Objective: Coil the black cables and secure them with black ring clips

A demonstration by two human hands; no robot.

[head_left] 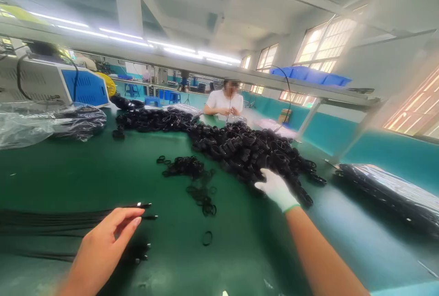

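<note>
My bare left hand (106, 243) is over the left side of the table, thumb and fingertips pinched together. Straight black cables (65, 217) run beneath it, their metal-tipped ends sticking out to the right of the fingers. Whether one is in the pinch, I cannot make out. My right hand (277, 189), in a white glove with a green cuff, reaches to the near edge of a large heap of black coiled cables (240, 145). Its fingers are apart, with nothing visible in them. Between the hands lie small black rings (187, 166), with a single ring (207, 238) nearer me.
The table (137, 163) is green. Clear plastic bags (51, 122) and a grey-blue machine (84, 87) stand left. Plastic-wrapped black bundles (394, 191) lie right. A shelf with blue bins (310, 76) crosses overhead. Across the table sits a person (224, 102) in white.
</note>
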